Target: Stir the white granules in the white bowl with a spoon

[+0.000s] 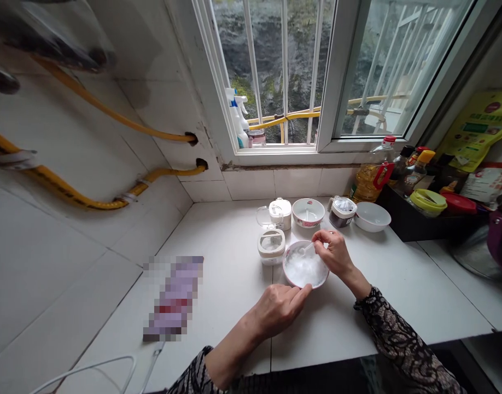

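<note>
From the head view, the right hand [336, 253] pinched the handle of a small clear plastic spoon [307, 249], its tip dipped into a round pink-rimmed ceramic bowl [291, 277] full of white granular stuff. The left hand [280, 310] lay curled at the bowl's near rim, fingertips touching it, gripping nothing. The bowl sat mid-way on the white tiled desk [218, 284].

Just left of the bowl stood 2 white plastic seasoning jars [271, 245], one with its clear lid flipped up. Farther back sat a pink-patterned empty bowl [308, 212], a lidded dark jar [342, 212] and a plain white bowl [372, 216]; an oil bottle with a red cap [369, 178] stood far right.

By my judgement, scooping was underway: the bowl held plenty, and the far bowls looked unfilled.
</note>
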